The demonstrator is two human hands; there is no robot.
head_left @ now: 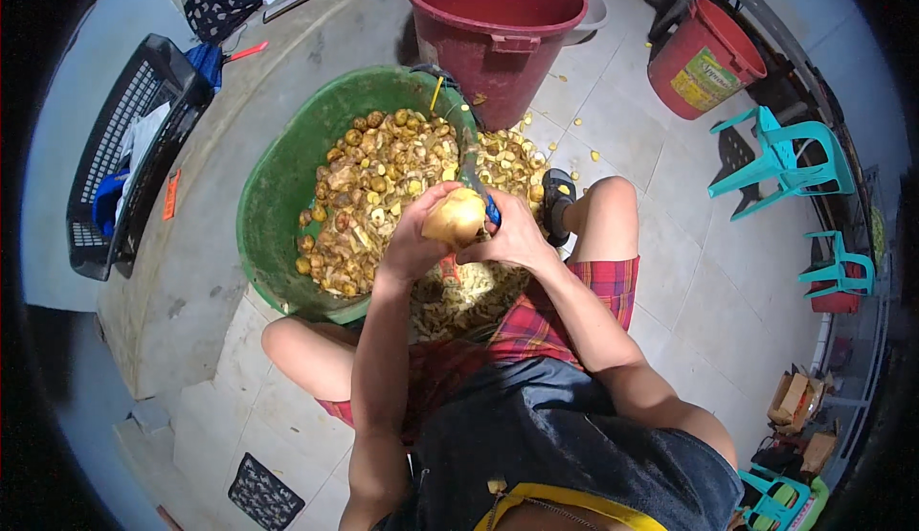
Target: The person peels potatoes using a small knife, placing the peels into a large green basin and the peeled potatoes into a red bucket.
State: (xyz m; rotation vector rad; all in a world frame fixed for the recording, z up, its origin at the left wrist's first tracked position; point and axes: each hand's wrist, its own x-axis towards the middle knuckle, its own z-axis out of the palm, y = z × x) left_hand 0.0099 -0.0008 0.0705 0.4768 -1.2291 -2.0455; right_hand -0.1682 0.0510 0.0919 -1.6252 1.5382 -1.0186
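Observation:
Above the near right rim of a green basin (263, 234), my left hand (409, 241) is closed around a rounded, pale yellow-brown vegetable (458, 217) whose kind I cannot tell. My right hand (522, 234) is closed on a tool with a blue handle (492, 210); its working end is mostly hidden. The right fingertips meet the lower right side of the vegetable. Inside the basin lies a heap of small round brown-yellow pieces and peelings (383, 191). Pale shavings (469, 306) are piled between my legs, beneath my hands.
A large red tub (498, 62) stands just beyond the basin, and a smaller red bucket (706, 57) farther right. Turquoise chairs (790, 158) line the right side. On the left ledge rests a black crate (134, 148). Scraps (593, 156) dot the tiled floor (670, 244).

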